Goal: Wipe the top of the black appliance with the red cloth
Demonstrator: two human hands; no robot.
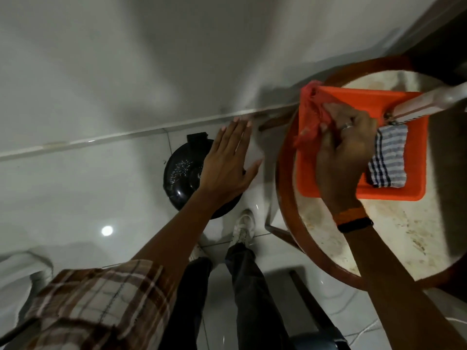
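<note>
A round black appliance (185, 176) with a shiny lid stands on the white tiled floor near the wall, in the middle of the view. My left hand (228, 162) hovers above its right side, flat, fingers spread, holding nothing. The red cloth (312, 114) lies bunched on the left edge of an orange tray (358, 101) on a round table. My right hand (346, 152) is over the tray, its fingers pinched on the red cloth.
The round table (394, 238) has a brown wooden rim and a pale stained top. On the tray lie a blue-and-white striped cloth (388, 157) and a white-handled tool (429, 104). My shoe (243, 226) stands right beside the appliance. The wall's baseboard (101, 141) runs behind.
</note>
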